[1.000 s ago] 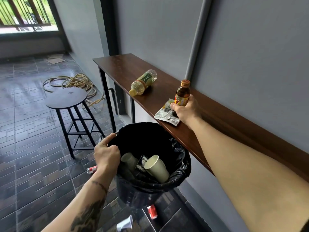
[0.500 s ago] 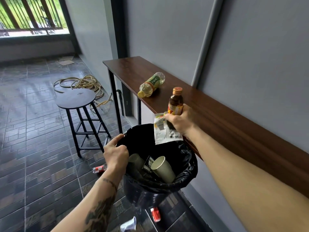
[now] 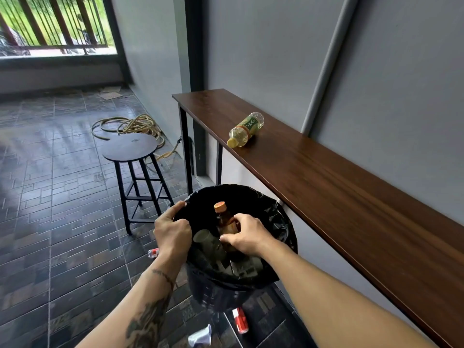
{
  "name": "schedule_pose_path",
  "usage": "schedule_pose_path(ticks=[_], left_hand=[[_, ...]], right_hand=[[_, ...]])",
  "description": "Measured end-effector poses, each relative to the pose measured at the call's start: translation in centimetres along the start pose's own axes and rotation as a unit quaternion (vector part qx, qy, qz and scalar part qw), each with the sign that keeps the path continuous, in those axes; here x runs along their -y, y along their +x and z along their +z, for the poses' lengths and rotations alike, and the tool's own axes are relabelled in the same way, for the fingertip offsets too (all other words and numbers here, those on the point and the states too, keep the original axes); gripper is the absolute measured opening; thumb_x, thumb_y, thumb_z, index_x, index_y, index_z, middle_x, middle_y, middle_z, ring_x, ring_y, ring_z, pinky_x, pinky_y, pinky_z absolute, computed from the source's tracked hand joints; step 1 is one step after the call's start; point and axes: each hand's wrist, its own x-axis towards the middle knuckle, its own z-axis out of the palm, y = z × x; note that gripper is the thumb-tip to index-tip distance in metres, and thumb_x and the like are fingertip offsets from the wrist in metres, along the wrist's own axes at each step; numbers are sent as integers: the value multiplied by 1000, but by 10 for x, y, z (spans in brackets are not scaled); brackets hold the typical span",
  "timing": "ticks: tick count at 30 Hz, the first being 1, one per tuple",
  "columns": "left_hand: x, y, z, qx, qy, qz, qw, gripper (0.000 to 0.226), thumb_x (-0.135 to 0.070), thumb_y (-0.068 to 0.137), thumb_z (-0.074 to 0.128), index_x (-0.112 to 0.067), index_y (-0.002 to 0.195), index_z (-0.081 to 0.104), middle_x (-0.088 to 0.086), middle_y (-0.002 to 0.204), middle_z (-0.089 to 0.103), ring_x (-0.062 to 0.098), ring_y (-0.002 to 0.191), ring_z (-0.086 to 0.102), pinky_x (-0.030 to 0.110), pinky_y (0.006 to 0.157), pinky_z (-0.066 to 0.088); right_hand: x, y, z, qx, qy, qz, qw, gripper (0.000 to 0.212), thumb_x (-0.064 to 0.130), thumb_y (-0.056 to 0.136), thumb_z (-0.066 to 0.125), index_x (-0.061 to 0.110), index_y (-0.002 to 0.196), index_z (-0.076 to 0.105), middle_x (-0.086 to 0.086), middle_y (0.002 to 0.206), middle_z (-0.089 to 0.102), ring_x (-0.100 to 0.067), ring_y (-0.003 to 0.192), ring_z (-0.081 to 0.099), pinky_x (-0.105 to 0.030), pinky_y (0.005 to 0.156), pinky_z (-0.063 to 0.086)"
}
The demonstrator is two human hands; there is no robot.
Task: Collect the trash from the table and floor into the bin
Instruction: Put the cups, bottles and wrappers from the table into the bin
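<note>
Since half a second ago, my right hand (image 3: 247, 236) has travelled from the table edge to the mouth of the bin (image 3: 281, 222), carrying the brown bottle (image 3: 224, 219) with it; the foil wrapper it also held no longer shows.

1. Landmark: the bin. Below its base, on the floor tiles nearest me, lie a clear plastic cup (image 3: 200, 337) and a red can (image 3: 239, 320). A further small red-and-white item (image 3: 153, 252) lies at the bin's left side, partly hidden by my left wrist.
2. At the bin's left rim, my left hand (image 3: 172, 231) grips the black liner, fingers curled over the edge, holding the mouth wide.
3. Inside the bin mouth, my right hand curls round the brown bottle, which stands nearly upright, orange cap up. A paper cup (image 3: 208, 243) lies just left of it.
4. Beyond the bin, on the table (image 3: 339, 192), a plastic bottle (image 3: 244, 129) lies on its side, long axis running diagonally, yellow cap toward the bin.

Judgement: the right hand is nearer that bottle and should reach forward and right.
</note>
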Motion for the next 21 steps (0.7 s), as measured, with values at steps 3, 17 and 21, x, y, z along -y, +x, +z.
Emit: schedule_pose_path(ticks=[3, 17, 21], left_hand=[[-1, 5, -10, 2, -15, -10, 1000, 68, -1, 61, 46, -19, 120, 77, 3, 110, 78, 30, 101, 75, 49, 95, 59], [-14, 40, -41, 29, -52, -22, 998, 59, 8, 70, 46, -25, 108, 78, 3, 106, 77, 26, 97, 75, 45, 92, 61], [-15, 55, -36, 24, -56, -27, 998, 56, 6, 68, 46, -32, 95, 78, 1, 107, 76, 25, 97, 74, 42, 90, 62]], right_hand=[[8, -2, 4, -4, -24, -3, 1000, 59, 44, 76, 75, 22, 129, 58, 0, 120, 60, -18, 111, 59, -30, 97, 48], [71, 3, -46, -133, -103, -93, 981, 61, 36, 79, 69, 25, 135, 49, -3, 136, 50, -23, 125, 50, -38, 104, 42], [81, 25, -76, -170, -154, -95, 969, 69, 37, 76, 69, 27, 140, 43, -5, 139, 44, -31, 124, 45, -42, 105, 40]])
